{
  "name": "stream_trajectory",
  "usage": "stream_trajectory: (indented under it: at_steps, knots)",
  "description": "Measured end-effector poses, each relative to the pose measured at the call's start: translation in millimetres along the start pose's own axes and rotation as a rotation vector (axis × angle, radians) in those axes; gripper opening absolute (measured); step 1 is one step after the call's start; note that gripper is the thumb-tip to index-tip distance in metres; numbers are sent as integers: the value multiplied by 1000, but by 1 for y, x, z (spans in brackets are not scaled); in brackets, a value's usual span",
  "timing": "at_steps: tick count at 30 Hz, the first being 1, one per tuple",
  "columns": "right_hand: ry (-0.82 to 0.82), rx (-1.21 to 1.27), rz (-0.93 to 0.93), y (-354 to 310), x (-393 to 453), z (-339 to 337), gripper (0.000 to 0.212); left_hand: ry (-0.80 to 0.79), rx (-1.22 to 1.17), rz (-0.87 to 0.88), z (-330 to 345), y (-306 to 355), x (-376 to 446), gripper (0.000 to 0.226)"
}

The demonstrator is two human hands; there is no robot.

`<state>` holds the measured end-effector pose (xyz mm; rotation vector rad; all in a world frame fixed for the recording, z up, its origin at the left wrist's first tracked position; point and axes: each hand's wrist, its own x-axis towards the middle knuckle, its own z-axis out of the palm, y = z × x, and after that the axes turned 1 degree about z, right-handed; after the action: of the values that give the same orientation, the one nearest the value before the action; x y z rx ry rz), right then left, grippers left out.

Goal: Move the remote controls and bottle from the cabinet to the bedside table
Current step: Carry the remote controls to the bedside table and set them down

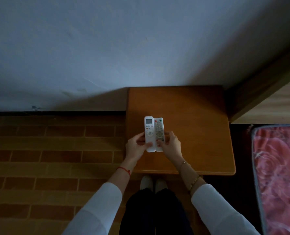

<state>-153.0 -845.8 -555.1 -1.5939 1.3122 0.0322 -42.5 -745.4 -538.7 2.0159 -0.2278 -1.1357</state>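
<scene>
- Wall [107, 48]: a plain pale surface fills the upper part of the view, with a dark skirting strip where it meets the floor.
- Floor [47, 158]: brick-pattern covering, left of the counter and under the person's feet.
- Counter [191, 116]: an orange-brown wooden bedside top, its far edge against the wall, its near edge just ahead of the person's shoes.
- Mattress [279, 175]: red floral cover under clear plastic, beyond the counter's right edge, apart from it.
- Sleeves: white, one on each forearm; a red cord circles the left wrist and bracelets the right wrist.
- Left hand [135, 146]: thumb and fingers curl around the lower left side of the air-conditioner remote, gripping it.
- Right hand [171, 145]: fingers curl around the right side of the TV remote, thumb pressing on its lower face, gripping it.
- Air-conditioner remote [149, 131]: white, display window at the far end, positioned near the counter's left edge, long axis pointing toward the wall.
- TV remote [159, 131]: white with coloured buttons, parallel to the first remote and touching its right side. Whether either remote rests on the counter cannot be determined.
</scene>
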Motion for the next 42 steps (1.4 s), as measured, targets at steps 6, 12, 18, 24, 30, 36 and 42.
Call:
stream_trajectory:
  at_steps: [6,12,18,24,30,36,42]
  knots:
    - [105,-53,-52,12,9,17,36,80,141,122,8,-19,15,59]
    - [135,-110,-52,12,3,19,32,161,330,248,11,-25,14,63]
    - [80,-221,-26,5,-4,11,35,92,471,273,10,-21,8,62]
    - [-55,-400,-80,-21,-24,-18,40,-38,612,285,-8,-2,-17,70]
    - [-29,-511,-120,-73,-74,-68,49,45,674,416,-52,58,-75,61]
    - [67,-505,-277,-149,-153,-126,50,162,748,595,-110,136,-160,54]
    - [133,-487,-445,-203,-234,-167,50,265,752,713,-157,186,-243,48]
